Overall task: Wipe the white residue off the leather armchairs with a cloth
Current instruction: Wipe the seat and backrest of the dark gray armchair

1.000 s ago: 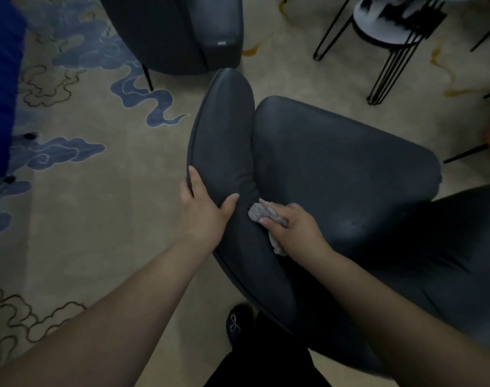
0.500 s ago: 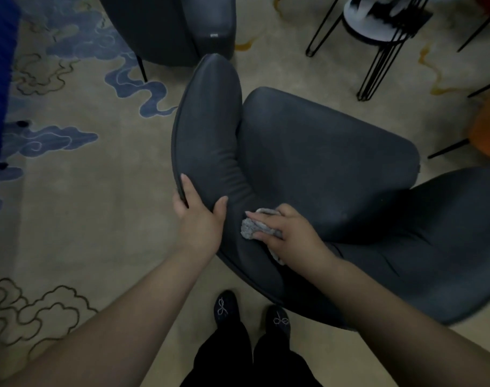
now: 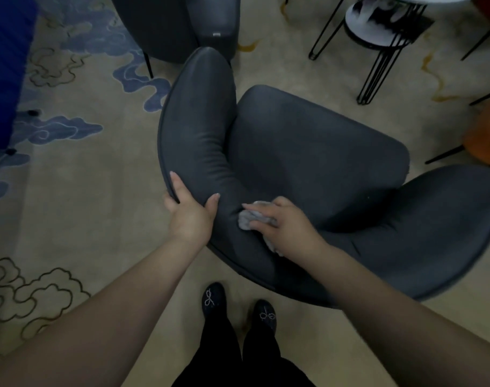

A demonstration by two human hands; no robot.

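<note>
At the left of the head view, the left hand (image 3: 189, 216) clamps the outer rim of the armchair's (image 3: 316, 169) left armrest (image 3: 195, 129), near where that armrest curves round into the backrest (image 3: 422, 233). Its fingers (image 3: 174, 182) lie extended along the outer edge and the thumb presses on the inner face, so the padded roll is pinched between them. In my judgement this grip steadies the chair against the rubbing force applied beside it. The forearm reaches forward and slightly inward from the lower left corner of the view, wrist nearly straight. Just beside it, not touching, the right hand (image 3: 285, 224) holds a bunched grey cloth (image 3: 251, 219) against the leather at the inner base of the same armrest, in the crease next to the seat cushion (image 3: 316, 163). The fingers are curled over the wad with their tips pressing it flat to the surface; a tail of cloth shows below the palm. The right forearm comes in from the lower right, wrist bent a little downward, consistent with pressure into the crease. White residue cannot be made out on the dark leather in this light. A second dark armchair (image 3: 182, 23) stands at the top edge, well apart and unattended.
</note>
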